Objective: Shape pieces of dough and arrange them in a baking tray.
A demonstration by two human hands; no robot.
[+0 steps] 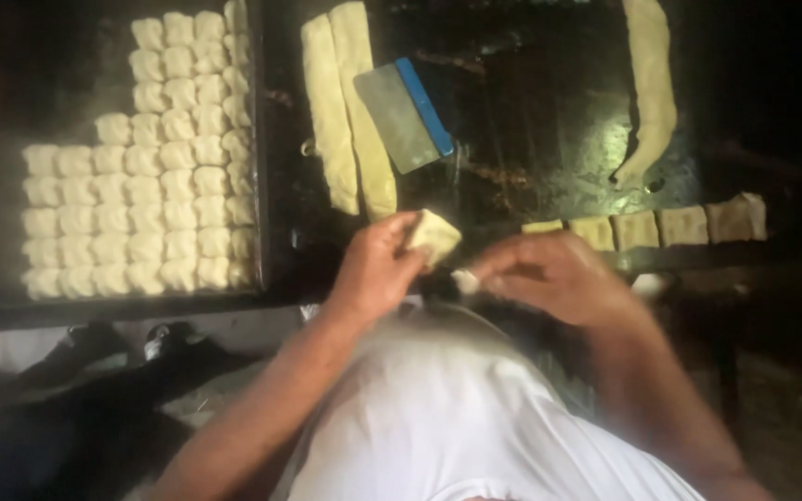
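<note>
Resting dough piece [434, 237] between left hand [375, 269] fingers [399, 234]

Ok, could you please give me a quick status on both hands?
Left hand holding dough piece. Right hand blurred, fingers pinched, contents unclear. Scraper lies beyond, nothing between.

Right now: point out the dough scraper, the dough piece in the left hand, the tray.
dough scraper [399, 116], head view, middle of metal blade
dough piece [434, 237], head view, its exposed face
tray [263, 186], head view, right rim
</note>
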